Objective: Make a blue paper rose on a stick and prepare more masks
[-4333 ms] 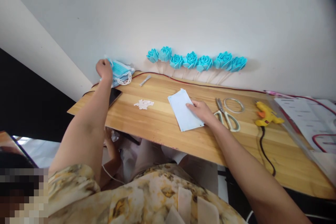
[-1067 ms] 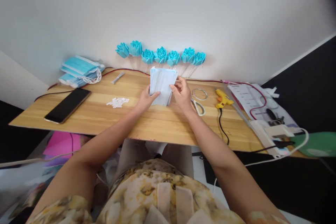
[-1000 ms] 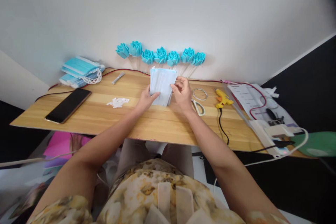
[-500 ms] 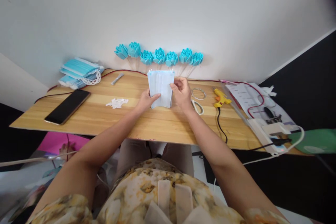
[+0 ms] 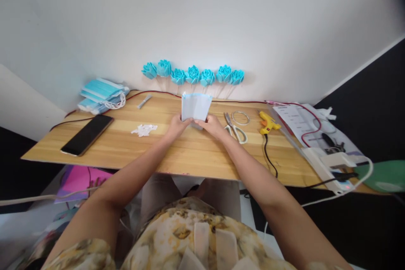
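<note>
Both hands hold a small stack of pale blue face masks upright above the middle of the table. My left hand pinches its lower left edge, thumb in front. My right hand grips the lower right edge in the same way, the two thumbs close together. No ear loops show on the held masks. Behind the stack, several blue mask-fabric flowers on thin sticks lean against the wall. Scissors with pale handles lie just right of my right hand, beside a wire ring.
On the left are more face masks with white loops, a phone, white scraps and a grey strip bundle. At right lie a yellow glue gun, papers and a power strip with cables.
My right hand has moved down from the stack's right side to its lower edge. The upper part of the stack now bends back. The scissors show more fully; the whole view has shifted slightly.
</note>
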Motion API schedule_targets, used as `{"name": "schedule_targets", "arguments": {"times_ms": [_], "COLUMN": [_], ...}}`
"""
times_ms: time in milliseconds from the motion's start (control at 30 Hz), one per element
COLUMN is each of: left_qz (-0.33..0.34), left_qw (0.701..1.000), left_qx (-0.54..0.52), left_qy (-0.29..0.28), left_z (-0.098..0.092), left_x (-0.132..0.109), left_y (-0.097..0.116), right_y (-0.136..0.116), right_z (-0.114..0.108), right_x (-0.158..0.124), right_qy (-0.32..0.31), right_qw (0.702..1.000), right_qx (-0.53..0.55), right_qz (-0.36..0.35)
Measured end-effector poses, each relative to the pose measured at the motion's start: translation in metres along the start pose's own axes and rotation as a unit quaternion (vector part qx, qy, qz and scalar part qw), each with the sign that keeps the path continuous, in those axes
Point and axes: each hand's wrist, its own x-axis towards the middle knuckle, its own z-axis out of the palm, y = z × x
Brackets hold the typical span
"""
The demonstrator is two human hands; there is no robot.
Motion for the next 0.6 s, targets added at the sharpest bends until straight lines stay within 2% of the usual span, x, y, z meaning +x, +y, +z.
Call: {"name": "schedule_targets", "arguments": {"times_ms": [100,200,267,467,600], "left_qz": [0.018,0.072,0.085,0.006,-0.002], "left_qw": [1.000,0.997,0.995,0.991,0.992], "left_qx": [-0.010,-0.037,-0.058,-0.134,-0.126], "left_qy": [0.000,0.010,0.016,0.013,0.024], "left_z": [0.000,-0.001,-0.003,-0.001,0.000], "left_x": [-0.002,-0.006,-0.007,0.000,0.001], "left_y": [0.004,0.011,0.013,0.002,-0.001], "right_y": [-0.002,-0.007,-0.009,-0.007,-0.009], "right_z": [-0.002,-0.004,-0.006,-0.009,-0.008], "right_x": [-0.001,-0.001,-0.001,-0.001,-0.004], "right_qy": [0.035,0.108,0.146,0.059,0.110], "right_qw": [0.999,0.994,0.988,0.996,0.992], "right_qx": [-0.027,0.005,0.022,-0.069,-0.058], "right_qz": [0.006,-0.023,-0.034,-0.003,-0.019]}}
